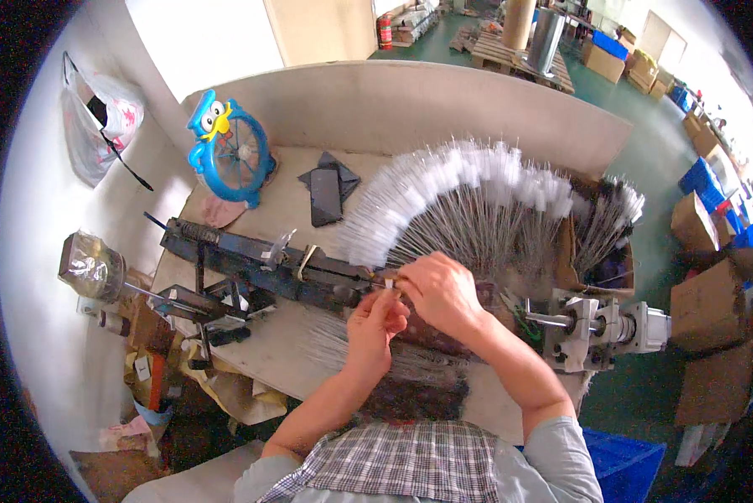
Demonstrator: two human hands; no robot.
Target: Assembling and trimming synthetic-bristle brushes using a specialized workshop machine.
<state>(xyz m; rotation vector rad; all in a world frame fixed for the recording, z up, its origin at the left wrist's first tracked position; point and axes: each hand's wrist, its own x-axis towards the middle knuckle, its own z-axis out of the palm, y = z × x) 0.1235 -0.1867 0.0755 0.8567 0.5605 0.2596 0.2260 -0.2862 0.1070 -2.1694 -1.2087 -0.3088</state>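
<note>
My left hand [376, 325] is closed in a pinch, with a small white piece [389, 284] at its fingertips. Just above and to the right, my right hand [440, 289] curls down with its fingers pressed together; what they hold is hidden. Both hands meet at the right end of a long dark metal fixture [267, 268] on the table. Behind them fans a large bunch of thin wire brushes [477, 210] with white bristle tips. More loose wires [330, 339] lie on the table beside my left forearm.
At right is a clamp-like metal machine [598, 327] with a shaft. A carton [598, 272] holds dark-tipped brushes. A phone [326, 198] and a blue toy-shaped fan [234, 151] stand toward the back, before a low partition [410, 105]. A lever frame [200, 302] sits at left.
</note>
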